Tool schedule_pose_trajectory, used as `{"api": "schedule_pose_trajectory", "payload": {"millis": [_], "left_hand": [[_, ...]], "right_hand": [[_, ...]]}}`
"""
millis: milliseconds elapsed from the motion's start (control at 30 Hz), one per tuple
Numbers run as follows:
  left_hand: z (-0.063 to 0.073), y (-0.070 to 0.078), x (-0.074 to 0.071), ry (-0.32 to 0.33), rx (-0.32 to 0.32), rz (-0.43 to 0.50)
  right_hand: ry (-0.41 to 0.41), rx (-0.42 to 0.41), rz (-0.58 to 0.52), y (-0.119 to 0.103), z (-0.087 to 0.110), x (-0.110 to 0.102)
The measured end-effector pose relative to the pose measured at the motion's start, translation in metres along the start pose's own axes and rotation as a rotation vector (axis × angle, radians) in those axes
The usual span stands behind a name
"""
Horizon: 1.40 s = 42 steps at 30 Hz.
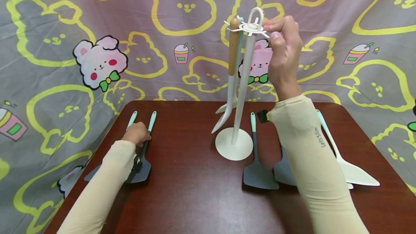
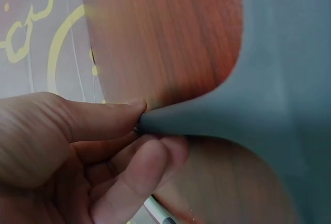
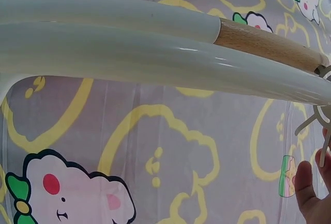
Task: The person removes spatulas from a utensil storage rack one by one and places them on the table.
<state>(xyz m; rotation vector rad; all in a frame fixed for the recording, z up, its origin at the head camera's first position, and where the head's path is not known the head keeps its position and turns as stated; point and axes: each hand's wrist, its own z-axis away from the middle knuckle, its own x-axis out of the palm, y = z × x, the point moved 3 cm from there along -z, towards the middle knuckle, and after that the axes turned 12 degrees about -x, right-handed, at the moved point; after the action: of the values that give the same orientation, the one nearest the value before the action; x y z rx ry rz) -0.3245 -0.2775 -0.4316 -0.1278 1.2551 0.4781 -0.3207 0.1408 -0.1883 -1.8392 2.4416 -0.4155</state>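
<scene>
At the left of the table, my left hand (image 1: 137,133) pinches the narrow neck of a grey spatula (image 2: 207,113) between thumb and fingers. Its broad blade fills the right of the left wrist view. A second mint-handled grey spatula (image 1: 131,119) lies beside it, partly hidden by my arm. My right hand (image 1: 285,51) is raised at the top of a white utensil stand (image 1: 243,82), pinching one of its hooks with thumb and fingertips. From the stand's far side hang a wooden-handled white utensil (image 1: 233,51) and a mint-handled one (image 1: 239,46) behind it.
The stand's round base (image 1: 232,149) rests on the brown table (image 1: 185,190). Right of it lie a grey spatula (image 1: 260,176), another grey blade (image 1: 285,170) partly under my right forearm, and a white turner (image 1: 354,172). A patterned curtain (image 1: 201,75) hangs behind.
</scene>
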Motion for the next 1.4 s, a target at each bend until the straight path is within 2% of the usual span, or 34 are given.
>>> {"api": "schedule_pose_trajectory", "payload": {"millis": [133,467,767,867,1033,1267,1400], "left_hand": [[0.002,-0.001,0.0,0.009,0.002,0.016],[0.009,-0.004,-0.001,-0.05,-0.05,0.07],[0.016,-0.005,-0.014,-0.052,-0.057,0.099],[0.019,-0.002,-0.019,-0.027,-0.047,0.113],[0.027,0.005,-0.025,0.068,0.001,0.126],[0.047,0.023,-0.043,0.221,0.073,0.232],[0.059,0.037,-0.049,0.274,0.132,0.28]], "right_hand": [[0.014,0.002,-0.029,0.001,0.001,0.0],[0.002,-0.002,-0.001,0.003,0.002,0.0],[0.0,0.024,0.008,0.004,0.002,0.0],[0.004,0.027,0.006,0.004,0.002,-0.001],[-0.016,0.023,0.028,0.003,0.004,-0.002],[-0.036,0.028,0.034,0.001,0.003,-0.003],[-0.03,0.042,0.02,0.002,0.004,-0.002]]}}
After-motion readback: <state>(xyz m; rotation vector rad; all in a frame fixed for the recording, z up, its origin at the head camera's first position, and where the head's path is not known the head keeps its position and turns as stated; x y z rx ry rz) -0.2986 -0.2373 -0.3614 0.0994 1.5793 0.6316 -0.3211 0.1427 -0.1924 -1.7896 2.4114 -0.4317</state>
